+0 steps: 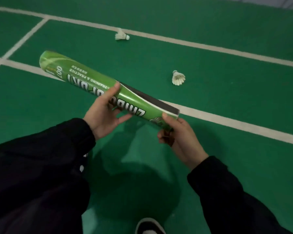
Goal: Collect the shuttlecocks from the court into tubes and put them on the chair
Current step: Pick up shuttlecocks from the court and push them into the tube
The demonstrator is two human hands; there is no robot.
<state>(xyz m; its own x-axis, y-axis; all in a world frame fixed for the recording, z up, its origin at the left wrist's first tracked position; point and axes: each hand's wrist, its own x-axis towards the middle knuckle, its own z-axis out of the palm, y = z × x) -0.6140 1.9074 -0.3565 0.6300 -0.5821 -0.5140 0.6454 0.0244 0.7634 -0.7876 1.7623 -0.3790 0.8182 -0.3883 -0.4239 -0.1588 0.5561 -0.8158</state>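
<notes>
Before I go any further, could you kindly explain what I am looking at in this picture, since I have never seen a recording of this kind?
There is no machine here: a person wears a camera on the head, and it looks forward and down at their own two hands. This is the only view.

The surface is a green badminton court floor with white lines. Two white shuttlecocks lie on it: the far shuttlecock beside a line, and the near shuttlecock closer, to the right.

Both hands hold one green shuttlecock tube, which slants away to the left. The left hand holds it around the middle, and the right hand grips the near end. Whether that end is capped cannot be told.

Dark sleeves cover both arms, and a shoe shows at the bottom edge.
</notes>
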